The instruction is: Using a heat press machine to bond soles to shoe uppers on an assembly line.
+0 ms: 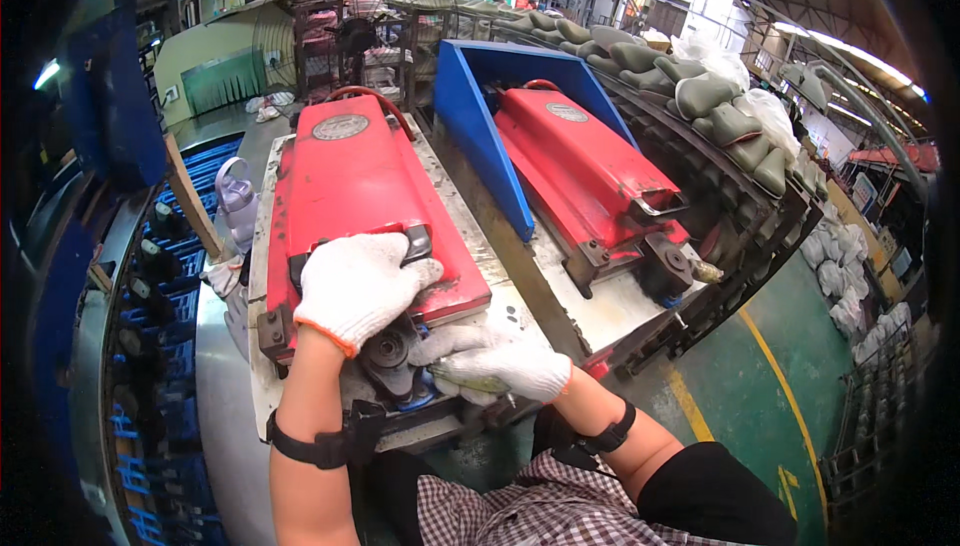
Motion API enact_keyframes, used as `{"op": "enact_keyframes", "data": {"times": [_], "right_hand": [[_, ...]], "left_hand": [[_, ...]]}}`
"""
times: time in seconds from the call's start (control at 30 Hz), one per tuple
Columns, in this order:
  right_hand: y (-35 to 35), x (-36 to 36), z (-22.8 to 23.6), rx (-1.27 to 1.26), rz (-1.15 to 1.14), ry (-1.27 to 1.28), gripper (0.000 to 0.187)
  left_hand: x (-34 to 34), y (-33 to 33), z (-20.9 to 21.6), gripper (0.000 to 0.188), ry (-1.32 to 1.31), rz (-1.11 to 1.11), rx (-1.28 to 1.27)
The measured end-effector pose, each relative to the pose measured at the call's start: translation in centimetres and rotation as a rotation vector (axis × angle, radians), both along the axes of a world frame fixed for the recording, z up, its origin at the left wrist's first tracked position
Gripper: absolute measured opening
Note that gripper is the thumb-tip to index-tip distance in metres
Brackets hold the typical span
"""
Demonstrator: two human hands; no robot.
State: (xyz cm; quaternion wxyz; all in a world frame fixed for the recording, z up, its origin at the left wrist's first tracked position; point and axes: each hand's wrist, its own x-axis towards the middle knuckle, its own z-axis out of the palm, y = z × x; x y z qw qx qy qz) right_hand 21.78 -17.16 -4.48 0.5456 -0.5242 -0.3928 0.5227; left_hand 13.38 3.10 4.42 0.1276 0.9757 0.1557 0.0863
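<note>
White-gloved left hand [362, 281] on long red metal housing [350, 181], near edge, thumb spread. White-gloved right hand [515, 361]: fingers wrapped around greenish piece [478, 382]. Gap [520, 258] right of housing.

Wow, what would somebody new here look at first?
Probably the two big red machines: the left red machine in the middle-left, and the right red machine with a blue guard around its back. Next, perhaps the left hand and right hand in white gloves at the left machine's near end. Upper right, grey-green rounded shapes lie heaped up.
</note>
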Motion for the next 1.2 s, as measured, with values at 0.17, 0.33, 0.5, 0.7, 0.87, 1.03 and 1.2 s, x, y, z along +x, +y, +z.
{"op": "enact_keyframes", "data": {"times": [0.17, 0.33, 0.5, 0.7, 0.87, 1.03, 1.2], "right_hand": [[0.1, 0.0, 0.2, -0.036, 0.023, 0.057, 0.047], [-0.2, 0.1, 0.7, -0.028, -0.030, 0.071, 0.043], [0.6, 0.2, -1.1, 0.061, -0.015, 0.111, 0.046], [0.5, -0.3, -0.7, 0.086, 0.041, 0.101, 0.054], [-0.2, -0.7, -0.4, 0.128, 0.016, 0.112, 0.054], [-0.6, -0.6, -0.3, 0.146, 0.036, 0.148, 0.055], [0.3, -0.5, -1.0, 0.121, 0.090, 0.207, 0.056]], "left_hand": [[0.1, 0.0, 0.1, 0.057, 0.030, 0.036, -0.002], [0.9, -0.5, 0.9, 0.057, 0.038, -0.002, 0.018], [0.7, -0.9, 0.6, 0.056, 0.057, 0.084, 0.095], [0.5, -1.2, 0.4, 0.056, 0.051, 0.131, 0.081], [0.8, -0.4, -0.5, 0.057, 0.013, 0.103, 0.058], [0.8, -1.4, -0.2, 0.056, 0.000, 0.125, 0.039], [0.0, -0.8, -0.7, 0.045, -0.033, 0.154, -0.050]]}}
